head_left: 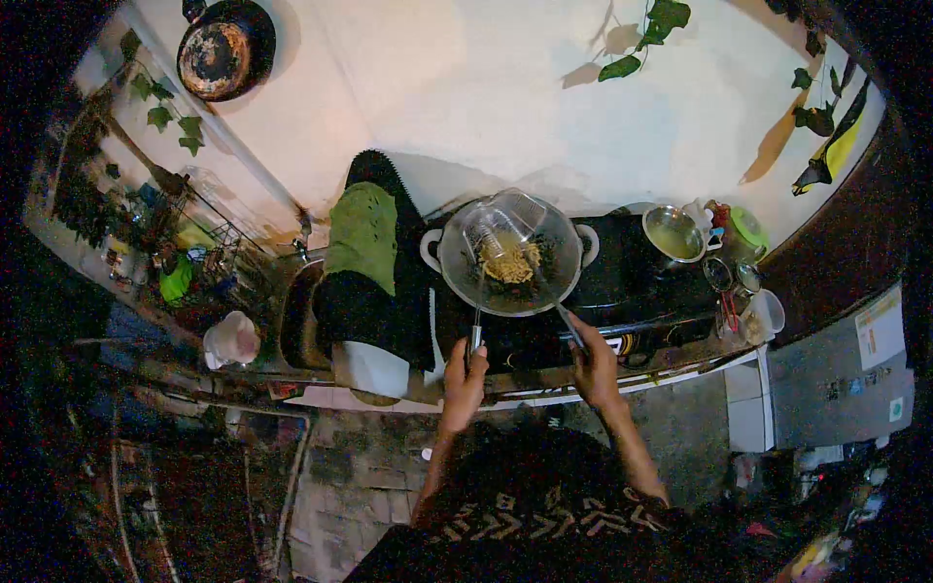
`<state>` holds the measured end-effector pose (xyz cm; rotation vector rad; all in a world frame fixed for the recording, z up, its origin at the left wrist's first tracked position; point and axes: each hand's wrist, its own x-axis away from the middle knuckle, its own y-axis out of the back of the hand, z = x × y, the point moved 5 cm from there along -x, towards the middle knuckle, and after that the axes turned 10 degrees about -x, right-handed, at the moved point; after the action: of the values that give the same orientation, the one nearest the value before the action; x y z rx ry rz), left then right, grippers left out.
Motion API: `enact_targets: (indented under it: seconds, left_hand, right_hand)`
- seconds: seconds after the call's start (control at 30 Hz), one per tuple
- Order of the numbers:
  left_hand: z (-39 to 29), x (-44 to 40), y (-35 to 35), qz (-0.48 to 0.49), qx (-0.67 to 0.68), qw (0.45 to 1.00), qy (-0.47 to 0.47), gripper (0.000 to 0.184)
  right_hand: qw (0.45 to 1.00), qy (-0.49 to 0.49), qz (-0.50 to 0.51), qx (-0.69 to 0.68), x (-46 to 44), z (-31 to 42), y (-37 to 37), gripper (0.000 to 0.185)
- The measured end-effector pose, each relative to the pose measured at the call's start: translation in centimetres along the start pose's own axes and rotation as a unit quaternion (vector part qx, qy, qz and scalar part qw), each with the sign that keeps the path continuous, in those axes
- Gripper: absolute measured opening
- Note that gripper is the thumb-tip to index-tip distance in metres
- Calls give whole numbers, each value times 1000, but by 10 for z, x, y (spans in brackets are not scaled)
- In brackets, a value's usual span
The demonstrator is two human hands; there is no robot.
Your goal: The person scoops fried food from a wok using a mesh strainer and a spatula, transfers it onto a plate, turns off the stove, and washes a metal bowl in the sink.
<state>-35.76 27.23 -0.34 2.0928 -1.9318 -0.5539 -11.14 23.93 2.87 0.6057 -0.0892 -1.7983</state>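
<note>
A two-handled wok [457, 277] sits on the black stove, with a clump of yellow noodles [512, 263] in its middle. My left hand [465, 384] is closed around the upright handle of a metal slotted spatula [477, 316], which reaches into the wok's left side. My right hand [596, 369] grips the handle of a second metal spatula [568, 319], slanting up and left into the wok. Shiny ridged heads [520, 211] show above the noodles at the far side. Which head belongs to which handle is hard to tell.
Right of the wok, a metal bowl [673, 233] of pale liquid stands near strainers [717, 274] and a clear plastic cup [765, 313]. Left lies a green cloth [362, 236] on a black covering. A frying pan [225, 51] hangs on the wall; a white container [231, 340] stands far left.
</note>
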Motion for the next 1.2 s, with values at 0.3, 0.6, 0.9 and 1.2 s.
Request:
enact_targets:
  seconds: [0.3, 0.6, 0.9, 1.2]
  left_hand:
    - [5, 4, -1, 86, 105, 981, 136, 47]
    - [10, 0, -8, -16, -31, 999, -38, 48]
    - [17, 10, -20, 25, -85, 996, -30, 51]
    - [15, 21, -14, 0, -44, 999, -27, 47]
  right_hand:
    - [999, -28, 1, 21, 4, -2, 21, 52]
    - [996, -44, -83, 8, 12, -5, 70, 53]
    - [948, 65, -13, 312, -18, 28, 42, 66]
    - [975, 53, -72, 205, -24, 43, 33, 64]
